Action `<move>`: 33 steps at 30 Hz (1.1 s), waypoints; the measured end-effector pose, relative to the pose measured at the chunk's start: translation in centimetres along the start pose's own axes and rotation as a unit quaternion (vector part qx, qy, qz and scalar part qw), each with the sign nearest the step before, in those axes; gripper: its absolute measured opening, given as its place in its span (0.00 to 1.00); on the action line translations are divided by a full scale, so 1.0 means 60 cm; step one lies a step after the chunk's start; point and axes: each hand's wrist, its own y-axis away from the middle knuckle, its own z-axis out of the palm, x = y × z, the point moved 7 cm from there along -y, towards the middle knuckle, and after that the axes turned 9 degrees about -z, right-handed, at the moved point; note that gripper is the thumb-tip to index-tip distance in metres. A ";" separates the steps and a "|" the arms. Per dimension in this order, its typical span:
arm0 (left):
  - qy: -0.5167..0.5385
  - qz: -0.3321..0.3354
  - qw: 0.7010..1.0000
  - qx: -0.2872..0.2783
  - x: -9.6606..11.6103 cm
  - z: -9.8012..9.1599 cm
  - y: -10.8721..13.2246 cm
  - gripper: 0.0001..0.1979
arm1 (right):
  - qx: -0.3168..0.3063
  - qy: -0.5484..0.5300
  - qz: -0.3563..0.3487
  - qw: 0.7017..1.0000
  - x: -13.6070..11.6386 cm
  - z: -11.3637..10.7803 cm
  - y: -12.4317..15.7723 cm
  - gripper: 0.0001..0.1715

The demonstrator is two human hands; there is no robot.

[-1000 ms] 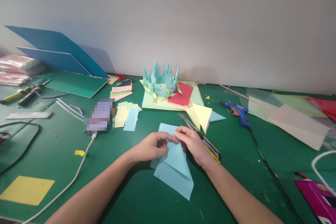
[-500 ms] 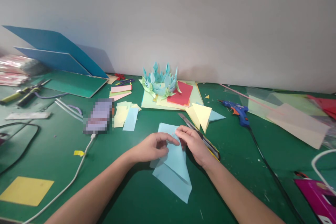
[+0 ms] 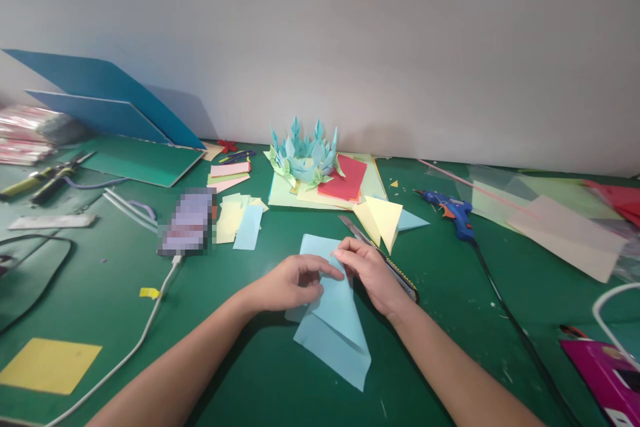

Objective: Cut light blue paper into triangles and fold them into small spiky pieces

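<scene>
A light blue sheet of paper [image 3: 334, 303] with a slanting fold lies in front of me. Its lower corner lifts toward the bottom right. My left hand [image 3: 295, 283] is curved over the sheet, index fingertip at the fold and thumb resting lower down on the paper. At the upper right edge, my right hand [image 3: 367, 270] pinches the paper between thumb and fingers; some of its fingertips are hidden. Beside and partly under my right hand lies a utility knife [image 3: 400, 273] with its blade out. Folded yellow paper pieces [image 3: 387, 219] lie just beyond the knife.
A blue paper crown [image 3: 305, 157] stands on stacked sheets at the back. To the right lies a blue glue gun [image 3: 455, 210] with its black cord. A phone [image 3: 187, 220] on a white cable, paper strips [image 3: 249, 227] and pliers [image 3: 57, 180] are on the left.
The lower corner of the blue paper has swung slightly to the right and toward me. Both hands stay almost in the same place.
</scene>
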 end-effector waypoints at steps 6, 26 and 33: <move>-0.014 0.010 1.000 0.018 0.006 -0.003 -0.003 0.13 | -0.010 0.006 -0.011 1.000 0.000 0.002 -0.001 0.16; -0.044 0.010 0.999 -0.001 0.005 0.005 0.000 0.14 | 0.008 -0.043 0.025 0.999 0.009 -0.006 -0.001 0.15; -0.042 0.002 0.982 0.183 -0.014 -0.053 -0.004 0.15 | -0.006 0.009 -0.031 0.999 0.005 -0.004 -0.002 0.17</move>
